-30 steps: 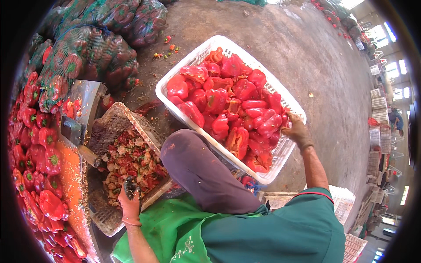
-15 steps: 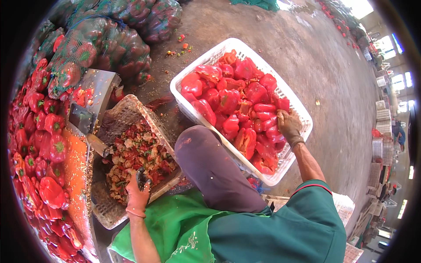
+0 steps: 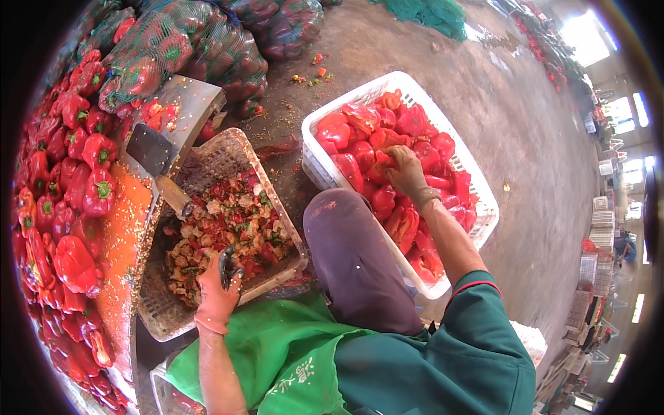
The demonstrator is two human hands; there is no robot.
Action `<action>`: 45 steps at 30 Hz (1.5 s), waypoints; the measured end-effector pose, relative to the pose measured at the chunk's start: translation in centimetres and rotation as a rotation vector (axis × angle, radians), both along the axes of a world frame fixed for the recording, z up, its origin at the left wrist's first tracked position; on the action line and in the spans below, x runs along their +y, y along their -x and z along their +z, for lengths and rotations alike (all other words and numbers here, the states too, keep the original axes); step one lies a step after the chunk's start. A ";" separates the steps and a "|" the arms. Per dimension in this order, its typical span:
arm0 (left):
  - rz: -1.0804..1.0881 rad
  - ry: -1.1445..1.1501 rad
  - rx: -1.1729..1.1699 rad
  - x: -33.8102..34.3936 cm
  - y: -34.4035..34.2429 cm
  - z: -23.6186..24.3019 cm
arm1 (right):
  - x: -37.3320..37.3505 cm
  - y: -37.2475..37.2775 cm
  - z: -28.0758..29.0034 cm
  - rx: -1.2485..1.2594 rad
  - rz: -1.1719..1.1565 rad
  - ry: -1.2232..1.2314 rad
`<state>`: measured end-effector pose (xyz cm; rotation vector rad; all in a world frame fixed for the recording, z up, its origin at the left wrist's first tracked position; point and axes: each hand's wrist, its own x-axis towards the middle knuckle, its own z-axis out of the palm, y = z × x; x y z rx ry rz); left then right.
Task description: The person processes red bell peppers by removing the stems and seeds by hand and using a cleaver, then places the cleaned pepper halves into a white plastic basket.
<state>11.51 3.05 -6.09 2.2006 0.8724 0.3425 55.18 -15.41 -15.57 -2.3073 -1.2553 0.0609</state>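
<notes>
Since a second ago the right hand [image 3: 407,174] has moved from the rim of the white crate [image 3: 462,162] onto its cut red peppers [image 3: 360,138], apparently closing on one, while the left hand [image 3: 218,290] grips a dark tool [image 3: 227,264] over the brown basket [image 3: 225,155] of pepper trimmings [image 3: 221,225].

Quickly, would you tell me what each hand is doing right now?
Left hand: closed on a small dark tool.
Right hand: down on red pepper pieces; grip unclear.

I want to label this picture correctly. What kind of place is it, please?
Probably a produce-processing shed or market yard. Red peppers are heaped at the left, more fill net sacks, a white crate holds cut halves, and a basket holds trimmings, all on a concrete floor.
</notes>
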 end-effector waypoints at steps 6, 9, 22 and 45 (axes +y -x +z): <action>-0.004 0.028 -0.016 0.5 0.1 -0.2 | -0.7 -0.5 4.1 0.203 -0.057 -0.269; 0.023 0.219 -0.080 0.6 -0.2 0.5 | 0.6 -0.4 9.4 0.552 -0.036 -0.365; 0.147 0.831 -0.842 1.1 -0.7 5.9 | 17.8 18.0 20.8 0.439 0.855 -0.322; 0.518 0.694 -0.805 2.2 6.9 6.6 | 21.4 30.9 18.3 1.089 0.921 0.142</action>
